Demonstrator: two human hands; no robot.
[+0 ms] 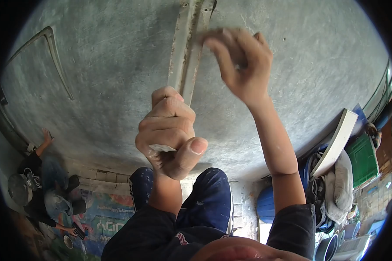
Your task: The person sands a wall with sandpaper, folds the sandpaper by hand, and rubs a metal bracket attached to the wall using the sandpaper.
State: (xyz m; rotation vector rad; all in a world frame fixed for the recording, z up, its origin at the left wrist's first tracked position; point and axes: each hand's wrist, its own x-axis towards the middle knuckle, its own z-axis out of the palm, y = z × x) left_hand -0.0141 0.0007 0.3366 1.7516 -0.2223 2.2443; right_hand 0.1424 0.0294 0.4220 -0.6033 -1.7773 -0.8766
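Note:
My left hand [170,130] is closed in a fist, thumb folded against the fingers. Between thumb and fingers shows a small white edge [162,148]; what it belongs to is hidden. Pale dust coats the knuckles. Just above the fist, a long ridged strip [185,52] with worn, chipped edges and small holes at its far end runs upward. Its near end goes out of sight behind the fist, so I cannot tell whether the hand grips it. My right hand [246,61] is raised beside the strip, fingers curled and blurred, touching or in front of its edge. Behind lies a grey, scuffed panel [117,56].
At left another person [26,187] crouches, one hand [47,138] on the panel, the other holding a dark tool [79,231]. A bent trim outline [54,52] marks the panel. At right are a white board [337,139], stuffed sacks [342,187], a green crate [362,161] and a blue barrel [265,204].

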